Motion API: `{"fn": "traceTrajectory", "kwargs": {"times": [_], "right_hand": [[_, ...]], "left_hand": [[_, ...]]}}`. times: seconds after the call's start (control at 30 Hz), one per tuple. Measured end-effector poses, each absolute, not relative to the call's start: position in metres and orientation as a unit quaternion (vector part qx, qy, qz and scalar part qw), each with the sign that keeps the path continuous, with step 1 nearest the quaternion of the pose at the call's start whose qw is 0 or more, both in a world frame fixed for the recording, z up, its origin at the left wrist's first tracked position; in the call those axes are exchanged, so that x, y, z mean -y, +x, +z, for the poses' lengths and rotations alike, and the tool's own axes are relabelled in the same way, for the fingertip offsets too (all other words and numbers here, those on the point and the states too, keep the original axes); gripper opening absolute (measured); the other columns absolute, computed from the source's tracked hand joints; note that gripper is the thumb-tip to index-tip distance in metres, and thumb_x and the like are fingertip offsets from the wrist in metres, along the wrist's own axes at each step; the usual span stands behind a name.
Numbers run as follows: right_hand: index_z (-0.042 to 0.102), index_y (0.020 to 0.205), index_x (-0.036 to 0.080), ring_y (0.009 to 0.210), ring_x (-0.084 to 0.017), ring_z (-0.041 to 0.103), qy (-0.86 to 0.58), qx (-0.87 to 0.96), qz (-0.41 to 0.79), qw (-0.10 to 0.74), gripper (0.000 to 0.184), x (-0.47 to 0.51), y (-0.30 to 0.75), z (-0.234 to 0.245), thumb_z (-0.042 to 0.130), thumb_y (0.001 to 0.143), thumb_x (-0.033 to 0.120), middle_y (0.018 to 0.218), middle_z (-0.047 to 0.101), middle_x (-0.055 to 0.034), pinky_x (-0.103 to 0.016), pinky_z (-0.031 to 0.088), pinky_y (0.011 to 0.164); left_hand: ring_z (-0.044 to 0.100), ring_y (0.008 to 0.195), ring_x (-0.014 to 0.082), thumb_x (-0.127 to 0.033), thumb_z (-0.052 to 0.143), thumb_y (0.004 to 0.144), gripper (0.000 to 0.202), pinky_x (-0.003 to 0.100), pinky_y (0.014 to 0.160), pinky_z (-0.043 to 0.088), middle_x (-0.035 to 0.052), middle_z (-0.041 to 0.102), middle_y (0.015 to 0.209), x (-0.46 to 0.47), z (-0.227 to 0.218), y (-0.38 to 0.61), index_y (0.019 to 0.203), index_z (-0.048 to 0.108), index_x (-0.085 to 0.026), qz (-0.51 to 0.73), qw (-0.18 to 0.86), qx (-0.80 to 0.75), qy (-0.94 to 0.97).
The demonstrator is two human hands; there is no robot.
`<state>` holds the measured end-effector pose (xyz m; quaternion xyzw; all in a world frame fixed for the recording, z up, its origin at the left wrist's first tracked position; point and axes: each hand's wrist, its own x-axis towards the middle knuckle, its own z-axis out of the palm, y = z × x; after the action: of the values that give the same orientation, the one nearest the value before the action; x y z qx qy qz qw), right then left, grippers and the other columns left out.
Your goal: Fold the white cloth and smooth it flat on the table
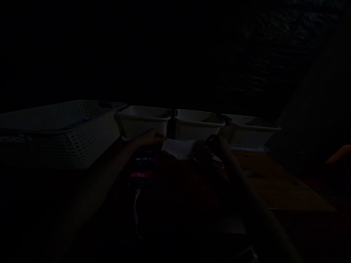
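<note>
The scene is very dark. My left hand (150,138) reaches forward, fingers curled, to the left edge of a white cloth or paper (180,148) lying in front of three white bins. My right hand (218,145) reaches to the sheet's right edge, fingers curled around something small and dark that I cannot make out. A phone (142,166) with a lit timer screen lies just below my left hand, a white cable (135,209) running from it toward me.
Three white rectangular bins (143,121) (196,124) (247,130) stand in a row at the back. A large white perforated basket (58,133) lies at the left. The brown wooden table (280,187) ends at a right edge.
</note>
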<state>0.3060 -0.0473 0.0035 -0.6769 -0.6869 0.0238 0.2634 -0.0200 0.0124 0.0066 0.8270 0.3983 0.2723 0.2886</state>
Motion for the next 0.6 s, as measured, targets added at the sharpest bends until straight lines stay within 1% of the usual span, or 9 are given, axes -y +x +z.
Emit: {"fn": "traceTrajectory", "kwargs": {"times": [0.07, 0.2, 0.3, 0.4, 0.47, 0.6], "right_hand": [[0.064, 0.092, 0.018, 0.075, -0.014, 0.061, -0.658, 0.694, 0.035, 0.289, 0.024, 0.043, 0.307, 0.003, 0.048, 0.075, 0.024, 0.085, 0.065, -0.0090, -0.017, 0.039, 0.059], [0.066, 0.091, 0.015, 0.072, -0.014, 0.061, -0.660, 0.671, 0.037, 0.337, 0.027, 0.035, 0.312, 0.004, 0.050, 0.075, 0.029, 0.086, 0.065, -0.0100, -0.017, 0.039, 0.056], [0.065, 0.094, 0.013, 0.066, -0.011, 0.061, -0.644, 0.658, 0.080, 0.381, 0.027, 0.035, 0.317, 0.004, 0.053, 0.074, 0.028, 0.085, 0.065, -0.0095, -0.015, 0.039, 0.054], [0.063, 0.097, 0.014, 0.062, -0.010, 0.060, -0.641, 0.641, 0.099, 0.410, 0.028, 0.034, 0.321, 0.003, 0.051, 0.076, 0.027, 0.083, 0.065, -0.0084, -0.016, 0.040, 0.053], [0.063, 0.097, 0.015, 0.064, -0.011, 0.060, -0.652, 0.633, 0.085, 0.410, 0.027, 0.032, 0.323, 0.001, 0.052, 0.075, 0.027, 0.083, 0.065, -0.0079, -0.017, 0.040, 0.053], [0.064, 0.093, 0.017, 0.069, -0.012, 0.060, -0.671, 0.639, 0.042, 0.372, 0.025, 0.029, 0.324, -0.005, 0.056, 0.072, 0.026, 0.081, 0.065, -0.0064, -0.018, 0.038, 0.056]], "left_hand": [[0.060, 0.086, 0.0199, -0.048, 0.059, 0.071, 0.043, 0.029, 0.076, 0.044, 0.0091, 0.067, 0.096, -0.012, 0.007, -0.022, 0.093, 0.066, -0.012, 0.283, 0.288, -0.401, 0.822], [0.060, 0.085, 0.0186, -0.043, 0.060, 0.072, 0.036, 0.028, 0.075, 0.044, 0.0090, 0.066, 0.095, -0.013, 0.007, -0.025, 0.091, 0.065, -0.013, 0.293, 0.278, -0.415, 0.815], [0.060, 0.083, 0.0185, -0.040, 0.060, 0.071, 0.031, 0.028, 0.075, 0.044, 0.0076, 0.067, 0.091, -0.015, 0.005, -0.026, 0.088, 0.065, -0.013, 0.301, 0.237, -0.434, 0.816], [0.060, 0.081, 0.0189, -0.037, 0.061, 0.070, 0.028, 0.028, 0.073, 0.043, 0.0073, 0.067, 0.088, -0.016, 0.003, -0.026, 0.083, 0.066, -0.014, 0.306, 0.195, -0.445, 0.819], [0.060, 0.080, 0.0188, -0.037, 0.061, 0.070, 0.027, 0.027, 0.071, 0.043, 0.0079, 0.067, 0.087, -0.015, 0.002, -0.025, 0.082, 0.066, -0.014, 0.306, 0.182, -0.448, 0.820], [0.059, 0.079, 0.0182, -0.038, 0.059, 0.071, 0.029, 0.027, 0.070, 0.042, 0.0085, 0.066, 0.087, -0.012, 0.004, -0.023, 0.083, 0.065, -0.013, 0.304, 0.174, -0.444, 0.825]]}}
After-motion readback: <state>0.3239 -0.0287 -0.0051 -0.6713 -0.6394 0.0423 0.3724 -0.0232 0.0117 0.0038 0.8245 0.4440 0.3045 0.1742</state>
